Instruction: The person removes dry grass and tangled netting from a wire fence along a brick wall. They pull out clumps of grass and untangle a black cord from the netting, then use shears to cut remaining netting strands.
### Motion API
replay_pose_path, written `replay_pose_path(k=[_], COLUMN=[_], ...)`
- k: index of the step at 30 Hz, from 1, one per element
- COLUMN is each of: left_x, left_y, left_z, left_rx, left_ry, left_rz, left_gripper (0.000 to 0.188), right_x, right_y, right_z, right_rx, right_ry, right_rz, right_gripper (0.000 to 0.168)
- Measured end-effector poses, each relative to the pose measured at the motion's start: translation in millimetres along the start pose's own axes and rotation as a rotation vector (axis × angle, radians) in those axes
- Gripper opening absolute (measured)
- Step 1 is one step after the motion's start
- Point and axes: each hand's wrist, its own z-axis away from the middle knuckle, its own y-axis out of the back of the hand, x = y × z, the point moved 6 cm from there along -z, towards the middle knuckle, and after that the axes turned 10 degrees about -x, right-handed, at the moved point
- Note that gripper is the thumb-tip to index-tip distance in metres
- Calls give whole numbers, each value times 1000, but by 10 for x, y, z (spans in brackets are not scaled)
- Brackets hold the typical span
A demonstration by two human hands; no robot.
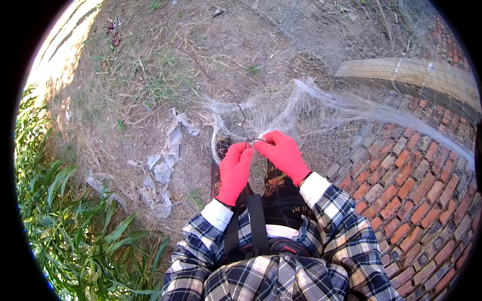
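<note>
My left hand (234,171) and my right hand (283,154), both in red knit gloves, meet in front of my thighs. Their fingertips pinch a thin brown piece (243,117), a twig or rusty wire; which one I cannot tell. One part of it rises away from me in a bend, and a short end reaches across to the right fingers. Fine white mesh netting (282,117) lies bunched around and beyond the fingers. From there a gathered strand of it stretches right over the bricks. What the fingertips cover is partly hidden.
A brick surface (406,195) fills the right side, with a pale beam (410,73) above it under netting. Torn plastic film (160,173) lies on dry soil to the left. Green leafy plants (86,233) crowd the lower left. Dry grass (162,79) covers the ground ahead.
</note>
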Motion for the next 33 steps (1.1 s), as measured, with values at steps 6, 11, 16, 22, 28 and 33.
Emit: replay_pose_path(k=[6, 11, 16, 22, 28, 33], left_x=[113, 13, -68, 15, 144, 119], left_y=[-164, -180, -125, -89, -69, -91], left_z=[-28, 64, 5, 48, 53, 4], left_rx=[-83, -29, -10, 8, -29, -17], left_ry=[-2, 38, 1, -162, -199, -176], left_rz=[80, 12, 41, -336, -538, -327], left_gripper=[12, 13, 14, 14, 11, 12], right_x=[170, 350, 325, 210, 162, 172], right_y=[-170, -47, 40, 25, 51, 65], right_z=[-92, -217, -108, 2, -132, -200], right_rx=[142, 204, 47, -191, -296, 59], right_ry=[-13, -97, -79, -202, -190, 67], right_rz=[-770, -815, -673, -725, -544, -141], right_gripper=[21, 14, 16, 22, 17, 15])
